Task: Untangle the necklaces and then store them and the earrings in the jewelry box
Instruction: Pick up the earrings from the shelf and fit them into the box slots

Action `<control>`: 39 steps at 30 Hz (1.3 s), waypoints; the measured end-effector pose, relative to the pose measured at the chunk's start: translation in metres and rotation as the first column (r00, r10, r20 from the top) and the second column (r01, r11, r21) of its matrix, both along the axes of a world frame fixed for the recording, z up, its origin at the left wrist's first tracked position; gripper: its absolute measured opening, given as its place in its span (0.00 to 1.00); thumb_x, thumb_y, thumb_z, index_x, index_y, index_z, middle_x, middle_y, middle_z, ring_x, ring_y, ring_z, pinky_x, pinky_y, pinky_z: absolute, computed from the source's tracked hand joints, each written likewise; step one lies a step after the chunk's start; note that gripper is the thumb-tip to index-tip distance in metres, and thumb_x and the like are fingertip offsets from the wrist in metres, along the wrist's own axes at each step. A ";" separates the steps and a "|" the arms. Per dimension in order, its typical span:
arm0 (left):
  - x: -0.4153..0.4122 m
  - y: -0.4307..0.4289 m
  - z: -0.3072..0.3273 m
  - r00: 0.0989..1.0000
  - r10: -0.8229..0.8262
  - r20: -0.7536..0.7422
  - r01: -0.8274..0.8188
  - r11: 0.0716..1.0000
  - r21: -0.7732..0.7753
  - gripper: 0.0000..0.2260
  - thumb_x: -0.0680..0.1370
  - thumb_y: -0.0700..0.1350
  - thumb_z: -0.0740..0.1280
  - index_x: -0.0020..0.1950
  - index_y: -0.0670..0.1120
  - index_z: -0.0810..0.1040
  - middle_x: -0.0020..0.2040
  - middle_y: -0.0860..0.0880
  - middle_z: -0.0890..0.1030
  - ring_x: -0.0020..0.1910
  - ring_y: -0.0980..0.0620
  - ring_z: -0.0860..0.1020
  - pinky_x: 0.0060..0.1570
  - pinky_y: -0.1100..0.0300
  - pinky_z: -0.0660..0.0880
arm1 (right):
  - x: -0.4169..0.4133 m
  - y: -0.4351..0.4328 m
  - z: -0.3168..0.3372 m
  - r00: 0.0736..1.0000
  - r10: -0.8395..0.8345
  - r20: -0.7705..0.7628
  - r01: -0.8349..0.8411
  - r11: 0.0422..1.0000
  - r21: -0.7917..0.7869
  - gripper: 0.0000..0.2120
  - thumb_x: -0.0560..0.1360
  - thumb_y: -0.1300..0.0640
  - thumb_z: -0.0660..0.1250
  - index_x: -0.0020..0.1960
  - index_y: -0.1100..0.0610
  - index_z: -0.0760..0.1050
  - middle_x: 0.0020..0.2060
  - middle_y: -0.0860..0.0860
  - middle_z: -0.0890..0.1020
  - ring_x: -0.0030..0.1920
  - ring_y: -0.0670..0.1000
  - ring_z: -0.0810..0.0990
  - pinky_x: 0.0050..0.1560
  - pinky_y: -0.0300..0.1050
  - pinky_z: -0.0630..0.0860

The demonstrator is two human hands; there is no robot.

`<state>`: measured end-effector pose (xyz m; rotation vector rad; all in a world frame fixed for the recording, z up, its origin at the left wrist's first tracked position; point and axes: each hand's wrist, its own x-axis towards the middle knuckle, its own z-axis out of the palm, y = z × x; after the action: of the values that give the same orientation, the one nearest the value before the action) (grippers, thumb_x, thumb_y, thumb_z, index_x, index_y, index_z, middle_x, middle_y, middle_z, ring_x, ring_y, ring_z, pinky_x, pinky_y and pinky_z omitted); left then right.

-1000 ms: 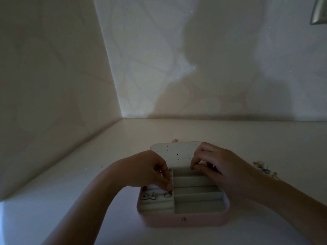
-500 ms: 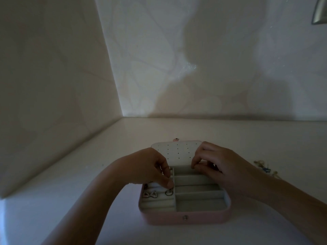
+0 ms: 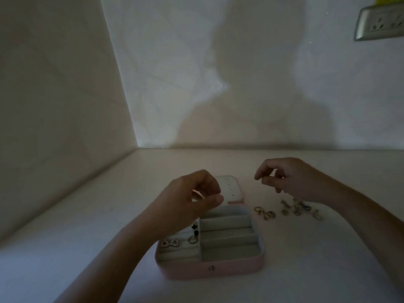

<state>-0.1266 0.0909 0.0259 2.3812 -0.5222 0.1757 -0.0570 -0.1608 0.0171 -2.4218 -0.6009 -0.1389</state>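
Observation:
The pink jewelry box (image 3: 209, 268) lies open near the front of the white table. Its perforated white lid (image 3: 231, 189) stands at the back. Small earrings (image 3: 169, 243) and a hoop (image 3: 193, 237) sit in the left compartments; the right slots hold nothing. My left hand (image 3: 188, 202) hovers over the box's back left and covers part of the lid, with thumb and fingers curled towards each other; whether it holds anything is hidden. My right hand (image 3: 293, 180) hangs to the right of the lid, fingers loosely curled, above several loose earrings (image 3: 290, 209). No necklace is visible.
Walls (image 3: 65, 95) close in the table on the left and at the back, meeting in a corner. A wall socket (image 3: 380, 22) is at the top right. The scene is dim, and shadows fall on the back wall.
My right hand has left the lid and moved right, above the loose earrings. My left hand has lifted slightly. The view has shifted, so the earrings on the table now show.

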 end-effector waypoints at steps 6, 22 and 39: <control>0.000 -0.018 -0.017 0.970 -0.214 -0.119 0.240 0.925 0.295 0.13 0.79 0.56 0.63 0.63 0.63 0.73 0.63 0.71 0.69 0.69 0.69 0.61 0.74 0.63 0.49 | 0.010 -0.034 0.010 0.990 -0.119 -0.076 0.103 0.976 -0.190 0.10 0.77 0.61 0.66 0.45 0.48 0.79 0.40 0.42 0.80 0.34 0.40 0.80 0.33 0.30 0.69; 0.003 -0.014 -0.028 0.970 -0.129 -0.206 0.185 0.943 0.278 0.15 0.71 0.68 0.62 0.57 0.69 0.75 0.71 0.70 0.62 0.72 0.66 0.60 0.72 0.48 0.60 | 0.013 -0.051 0.012 0.983 -0.044 -0.176 0.015 0.987 -0.161 0.06 0.71 0.55 0.75 0.44 0.43 0.82 0.43 0.42 0.84 0.46 0.40 0.81 0.51 0.41 0.76; 0.005 -0.015 -0.029 0.967 -0.109 -0.231 0.170 0.950 0.261 0.21 0.65 0.74 0.57 0.55 0.72 0.74 0.69 0.72 0.63 0.71 0.67 0.61 0.71 0.50 0.62 | -0.001 -0.005 -0.008 0.976 0.091 -0.199 -0.131 0.971 -0.198 0.02 0.71 0.54 0.74 0.41 0.47 0.84 0.36 0.43 0.84 0.39 0.45 0.83 0.42 0.52 0.81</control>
<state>-0.1211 0.0764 -0.0026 2.5818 -0.6453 -0.2331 -0.0576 -0.1656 0.0086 -2.5572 -0.6918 0.2102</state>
